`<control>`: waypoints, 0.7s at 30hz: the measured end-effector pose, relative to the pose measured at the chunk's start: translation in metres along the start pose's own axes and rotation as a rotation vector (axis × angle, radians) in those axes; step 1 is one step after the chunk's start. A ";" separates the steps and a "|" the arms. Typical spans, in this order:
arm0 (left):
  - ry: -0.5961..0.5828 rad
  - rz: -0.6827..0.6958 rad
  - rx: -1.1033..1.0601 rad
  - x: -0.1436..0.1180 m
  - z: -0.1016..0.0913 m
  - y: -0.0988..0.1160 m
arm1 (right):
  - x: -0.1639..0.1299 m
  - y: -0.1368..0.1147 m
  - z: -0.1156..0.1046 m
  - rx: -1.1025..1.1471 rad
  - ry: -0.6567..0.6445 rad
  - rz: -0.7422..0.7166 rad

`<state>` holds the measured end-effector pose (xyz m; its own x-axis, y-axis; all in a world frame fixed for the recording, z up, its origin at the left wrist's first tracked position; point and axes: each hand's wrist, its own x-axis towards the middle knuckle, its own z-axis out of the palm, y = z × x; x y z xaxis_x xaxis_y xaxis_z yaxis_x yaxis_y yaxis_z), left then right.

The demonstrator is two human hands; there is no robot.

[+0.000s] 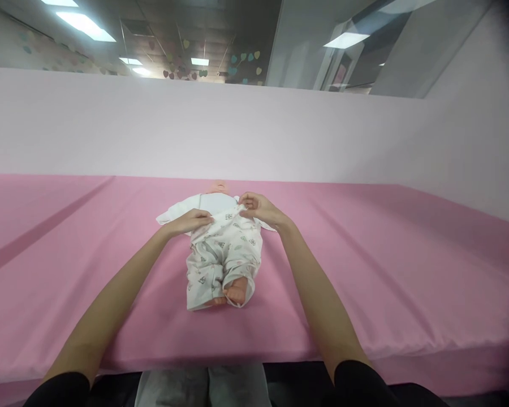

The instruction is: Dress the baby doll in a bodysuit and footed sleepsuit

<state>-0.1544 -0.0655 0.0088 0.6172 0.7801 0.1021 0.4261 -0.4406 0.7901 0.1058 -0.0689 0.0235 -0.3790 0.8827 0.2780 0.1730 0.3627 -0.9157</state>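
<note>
A baby doll (219, 187) lies on its back, its feet (236, 291) toward me and the top of its head out of sight. It wears a white long-sleeved top (182, 209) and white pants (227, 246) with a small grey print. My left hand (194, 219) is closed on the pants' waistband at the left side. On the right side, my right hand (261, 209) pinches the same waistband between thumb and fingers. The pant legs are bunched, and the toes show at their hems.
A pink sheet (352, 271) with creases covers the table, whose front edge is close to my legs (201, 387). Behind it stands a low white wall (186, 127), which turns forward on the right. Glass panels (305, 45) rise above the wall.
</note>
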 end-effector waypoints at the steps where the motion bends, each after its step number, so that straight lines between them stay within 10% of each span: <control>1: 0.013 0.004 -0.034 0.000 -0.001 0.001 | 0.000 0.001 0.000 -0.012 -0.009 0.028; 13: 0.166 0.284 0.053 -0.011 0.027 0.052 | -0.005 -0.022 0.022 -0.102 -0.309 0.056; 21: 0.022 -0.032 0.152 -0.006 0.012 0.022 | -0.003 -0.015 0.012 -0.193 -0.172 0.139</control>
<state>-0.1408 -0.0849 0.0179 0.5878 0.8036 0.0933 0.5411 -0.4763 0.6931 0.0934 -0.0808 0.0329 -0.4857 0.8699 0.0857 0.3970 0.3069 -0.8650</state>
